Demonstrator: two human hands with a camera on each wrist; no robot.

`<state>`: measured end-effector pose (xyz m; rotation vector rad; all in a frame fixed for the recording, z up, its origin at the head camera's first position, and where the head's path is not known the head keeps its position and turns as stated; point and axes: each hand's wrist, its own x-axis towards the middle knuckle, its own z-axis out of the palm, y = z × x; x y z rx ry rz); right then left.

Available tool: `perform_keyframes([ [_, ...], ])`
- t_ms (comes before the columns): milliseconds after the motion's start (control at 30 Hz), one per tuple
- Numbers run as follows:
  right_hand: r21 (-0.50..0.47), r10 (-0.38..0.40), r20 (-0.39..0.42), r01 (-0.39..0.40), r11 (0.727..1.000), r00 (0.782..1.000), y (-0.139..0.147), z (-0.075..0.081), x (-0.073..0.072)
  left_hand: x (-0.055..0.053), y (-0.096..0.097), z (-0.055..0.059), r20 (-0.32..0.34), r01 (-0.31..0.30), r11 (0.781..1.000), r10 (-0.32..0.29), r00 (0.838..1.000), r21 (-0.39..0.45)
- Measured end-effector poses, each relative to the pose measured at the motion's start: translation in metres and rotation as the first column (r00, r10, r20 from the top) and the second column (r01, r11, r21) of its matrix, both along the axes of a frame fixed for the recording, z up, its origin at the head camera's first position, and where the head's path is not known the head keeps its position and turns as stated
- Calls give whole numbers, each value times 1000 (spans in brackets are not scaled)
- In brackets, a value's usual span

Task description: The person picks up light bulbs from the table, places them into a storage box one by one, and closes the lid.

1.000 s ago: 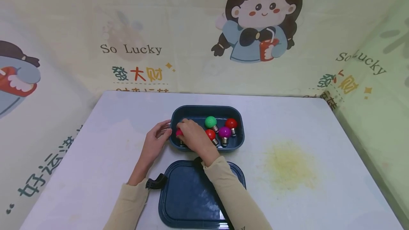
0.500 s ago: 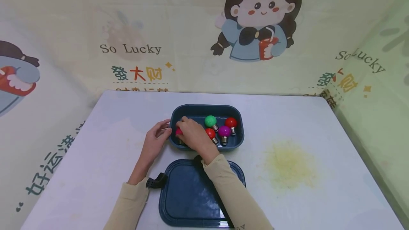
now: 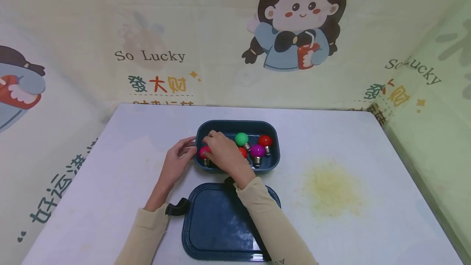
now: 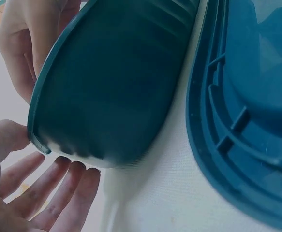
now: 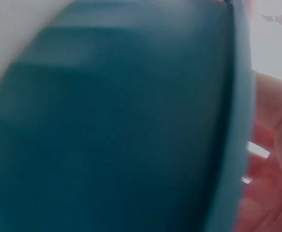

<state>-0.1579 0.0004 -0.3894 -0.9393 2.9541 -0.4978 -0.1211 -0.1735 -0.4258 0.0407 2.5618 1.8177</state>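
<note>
A dark blue box (image 3: 254, 126) holds several small light bulbs. At its left end lies a pink bulb (image 3: 204, 151), standing base toward the front. My right hand (image 3: 227, 153) reaches over the front rim, its thumb beside the pink bulb and its fingers spread away from it. To the right are a green bulb (image 3: 241, 139), a red bulb (image 3: 265, 140) and a purple bulb (image 3: 257, 150); an orange-red bulb (image 3: 243, 151) is partly hidden by that hand. My left hand (image 3: 176, 162) touches the box's left end, with its thumb at the rim and fingertips against the outer wall.
A dark blue lid (image 3: 217, 228) lies in front of the box, partly under my right forearm. Both rest on a white table (image 3: 110, 199) with a yellowish stain (image 3: 333, 191) at the right. Printed cloth (image 3: 220, 44) hangs behind and at the sides.
My right hand has shifted slightly right and its fingers have loosened from the pink bulb, which now shows more fully with its metal base. My left hand stays at the box's end.
</note>
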Motion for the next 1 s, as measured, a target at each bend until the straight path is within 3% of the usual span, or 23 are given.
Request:
perform_keyframes([
  [133,-21,-7,-7,6,1000,1000,6,5,3,-6,-6,-14,-10,-7,1000,7,1000,12],
  [233,-28,-21,-19,20,999,1000,11,7,5,-6,-7,-16,-41,-16,1000,17,999,9],
  [667,-54,-68,-30,66,996,997,34,17,13,2,-9,0,-89,-76,996,71,994,-55],
  [1000,-74,-121,-77,115,991,990,63,19,23,14,-12,11,-75,-81,992,73,994,-99],
])
